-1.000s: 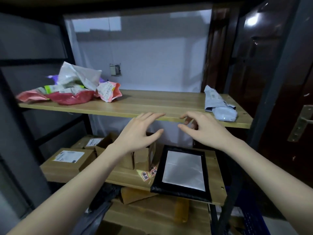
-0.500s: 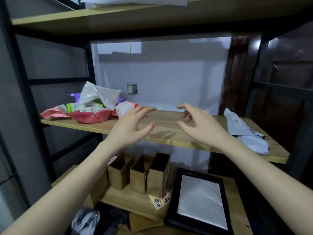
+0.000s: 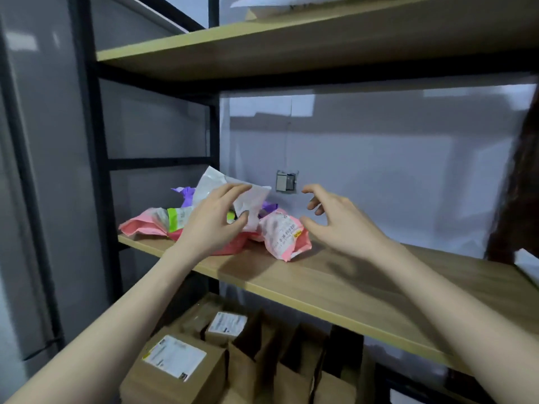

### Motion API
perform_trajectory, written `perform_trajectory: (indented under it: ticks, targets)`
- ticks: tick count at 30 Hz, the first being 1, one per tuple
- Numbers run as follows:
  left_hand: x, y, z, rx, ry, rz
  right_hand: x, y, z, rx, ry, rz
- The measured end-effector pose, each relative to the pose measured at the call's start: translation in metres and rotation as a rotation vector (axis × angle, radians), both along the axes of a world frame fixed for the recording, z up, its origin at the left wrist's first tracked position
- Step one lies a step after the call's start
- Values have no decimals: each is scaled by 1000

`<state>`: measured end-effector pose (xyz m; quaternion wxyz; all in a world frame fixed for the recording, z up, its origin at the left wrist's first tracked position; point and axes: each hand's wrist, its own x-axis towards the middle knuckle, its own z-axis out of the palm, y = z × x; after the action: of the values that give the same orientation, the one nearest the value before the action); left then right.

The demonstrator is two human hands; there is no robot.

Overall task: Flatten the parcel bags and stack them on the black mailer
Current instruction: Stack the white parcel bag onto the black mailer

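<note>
A heap of crumpled parcel bags lies at the left end of the wooden middle shelf [image 3: 364, 284]. A white bag [image 3: 253, 199] sits on top, with a purple bag [image 3: 186, 193] behind it. A pink bag [image 3: 140, 227] lies at the left and a pink-and-white labelled bag [image 3: 284, 237] at the right. My left hand [image 3: 213, 223] hovers in front of the white bag, with curved fingers above its edge and the thumb below. I cannot tell whether it touches the bag. My right hand [image 3: 338, 223] is spread just right of the labelled bag and holds nothing. The black mailer is out of view.
An upper shelf [image 3: 291, 42] hangs close overhead with a white parcel [image 3: 320, 1] on it. Below the middle shelf stand labelled cardboard boxes [image 3: 175, 363] and open brown cartons [image 3: 291, 363]. A black frame post [image 3: 90, 141] rises at the left. A wall socket [image 3: 285, 182] sits behind the heap.
The view has swung up and to the left, so the black mailer dropped out of sight. Both hands moved from the shelf's front edge to the heap of bags.
</note>
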<state>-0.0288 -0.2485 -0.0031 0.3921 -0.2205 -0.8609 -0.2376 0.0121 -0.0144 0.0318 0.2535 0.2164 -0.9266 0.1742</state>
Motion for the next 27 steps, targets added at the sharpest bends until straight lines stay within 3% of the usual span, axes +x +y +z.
perform_trajectory:
  ticks: [5, 10, 16, 20, 27]
  targets:
    - [-57, -39, 4, -1, -33, 150, -49, -35, 4, 33, 28, 30]
    - [-96, -52, 13, -164, -120, 176, -81, -52, 5, 57, 57, 35]
    - [-118, -38, 13, -182, -15, 252, -94, -49, 2, 47, 49, 43]
    - [-114, -31, 23, 29, 83, 283, -91, -39, 3, 32, 61, 23]
    - [-76, 17, 51, 439, 61, 82, -67, -7, 6, -25, 73, -43]
